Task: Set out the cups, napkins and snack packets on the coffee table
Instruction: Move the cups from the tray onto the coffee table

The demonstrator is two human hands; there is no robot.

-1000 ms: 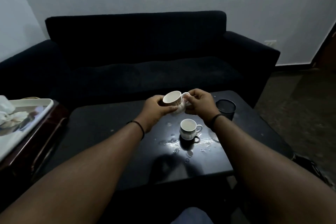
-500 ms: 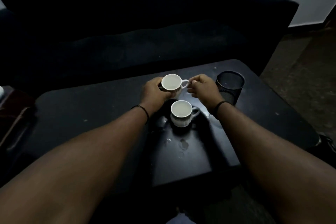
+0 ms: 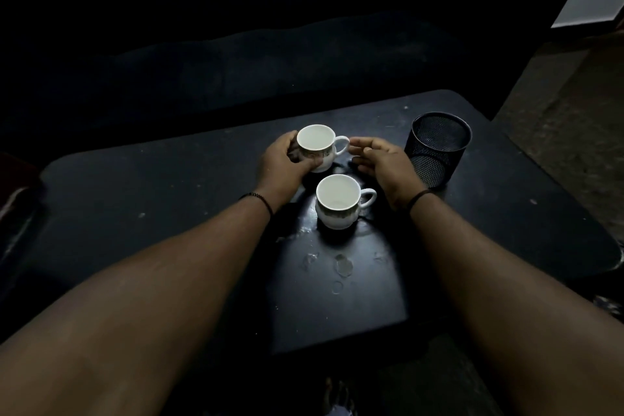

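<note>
Two white cups with a patterned band stand on the black coffee table [image 3: 135,199]. The far cup [image 3: 316,144] is upright on the table with its handle to the right; my left hand [image 3: 282,167] wraps its left side. My right hand [image 3: 381,159] hovers just right of that handle, fingers spread, holding nothing. The near cup [image 3: 337,201] stands free, closer to me, handle also to the right. No napkins or snack packets show.
A black mesh pen holder [image 3: 435,149] stands right of my right hand. Water drops [image 3: 342,267] lie on the table in front of the near cup. A dark sofa [image 3: 270,54] runs behind the table. Carpeted floor [image 3: 567,132] lies at the right.
The far cup has come down from the air onto the table behind the near cup. My right hand has let go of its handle and opened. The view has tilted down.
</note>
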